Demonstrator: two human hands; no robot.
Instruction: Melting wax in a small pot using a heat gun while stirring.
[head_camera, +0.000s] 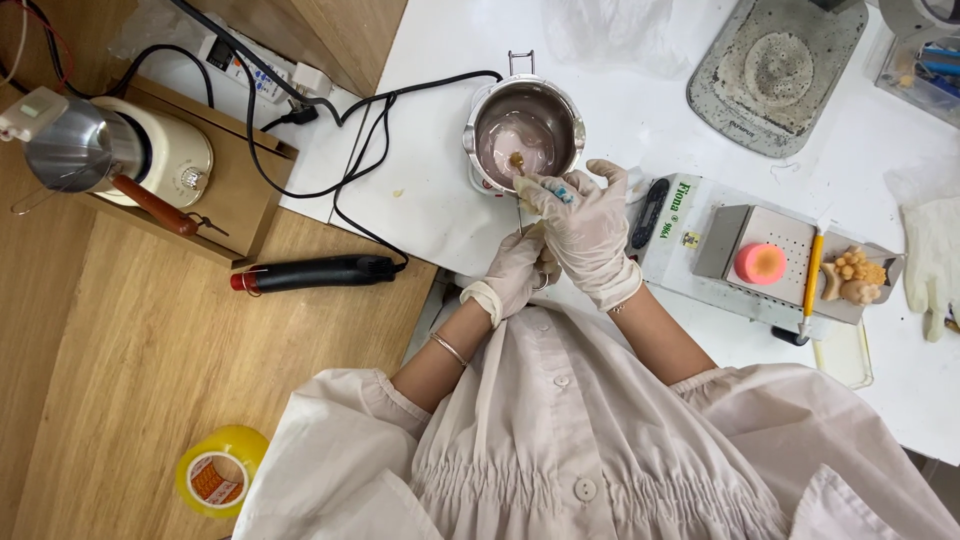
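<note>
Gloved right hand (588, 222) grips a thin tool (548, 186), its tip over the metal melting pot (524, 133); gloved left hand (518, 270) is closed around a small object, unclear, just below.

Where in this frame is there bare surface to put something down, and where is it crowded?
Bare white table lies left of the metal pot, bordered by the black cable. Open wood lies between the black heat tool and the yellow tape roll. It is crowded around both gloved hands, left hand and right hand, by the scale.
</note>
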